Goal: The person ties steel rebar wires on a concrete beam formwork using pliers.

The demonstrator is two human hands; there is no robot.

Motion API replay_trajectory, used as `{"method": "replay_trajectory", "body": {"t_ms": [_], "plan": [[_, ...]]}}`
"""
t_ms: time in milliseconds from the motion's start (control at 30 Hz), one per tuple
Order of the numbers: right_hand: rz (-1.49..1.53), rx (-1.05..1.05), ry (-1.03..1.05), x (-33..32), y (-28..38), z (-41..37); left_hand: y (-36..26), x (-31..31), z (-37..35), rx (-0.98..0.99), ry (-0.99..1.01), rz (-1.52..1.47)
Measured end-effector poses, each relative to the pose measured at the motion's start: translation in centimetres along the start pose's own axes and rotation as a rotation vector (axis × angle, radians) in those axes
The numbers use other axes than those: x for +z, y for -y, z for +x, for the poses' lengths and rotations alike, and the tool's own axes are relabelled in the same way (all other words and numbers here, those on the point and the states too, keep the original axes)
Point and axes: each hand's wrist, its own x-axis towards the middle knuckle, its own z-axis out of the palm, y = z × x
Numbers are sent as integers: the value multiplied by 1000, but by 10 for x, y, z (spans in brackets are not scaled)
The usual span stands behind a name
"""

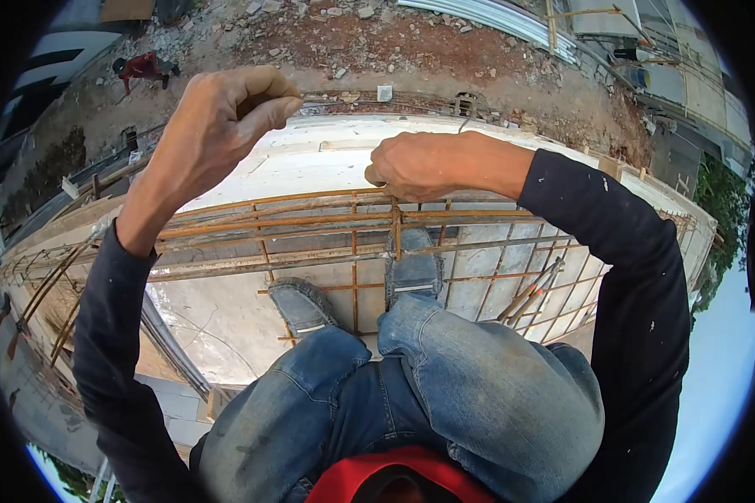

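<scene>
My left hand [233, 109] is raised at the upper left, thumb and fingers curled together in a pinch. Anything between those fingertips is too thin to make out. Lower and to the right, my right hand [424, 165] is closed just above the rusty rebar [310, 222], near an upright bar [396, 230]. Its fingertips are turned away, so what it grips is hidden. A short thin dark strand [465, 126] shows just beyond its wrist. Pincers with orange handles [524, 300] rest among the bars to the right of my shoes.
My grey shoes [414, 267] stand on the rebar grid over pale panels [201, 327]. Beyond the white ledge [302, 168], the ground drops to rubble [335, 42], where a person in red [143, 69] bends over. White pipes [495, 21] lie at the top.
</scene>
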Motion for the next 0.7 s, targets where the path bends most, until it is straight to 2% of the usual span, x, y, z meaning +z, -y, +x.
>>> {"method": "replay_trajectory", "body": {"t_ms": [67, 200, 267, 300, 367, 400, 467, 500, 567, 600, 667, 700], "plan": [[-184, -146, -33, 6, -5, -3, 16, 15, -22, -65, 163, -6], [-186, -137, -78, 15, -2, -2, 25, 59, -33, -46, 252, -148], [-180, -127, -116, 8, 2, -4, 25, 84, -29, 184, 232, -62], [-179, -130, -107, 1, 5, -4, 17, 89, -27, 179, 229, -70], [-304, -43, 29, -12, 9, -2, 0, 100, -17, 93, 557, 28], [-299, -29, 35, -14, 6, 2, -4, 104, -15, 107, 561, 21], [-342, -47, 107, -16, -4, 9, -16, 116, -7, -26, 708, 54], [-346, -76, 12, -13, -5, 7, -18, 128, -4, 18, 714, 35], [-301, -122, -209, -9, -5, -15, -7, 153, -8, 39, 523, -21], [-260, -144, -339, -18, -3, -31, -7, 155, -8, 31, 523, 13], [-18, -116, -876, -24, -3, -75, -3, 154, -8, 62, 515, -4], [-33, -9, -1062, -32, -4, -105, -1, 154, -8, 78, 506, 7]]}}
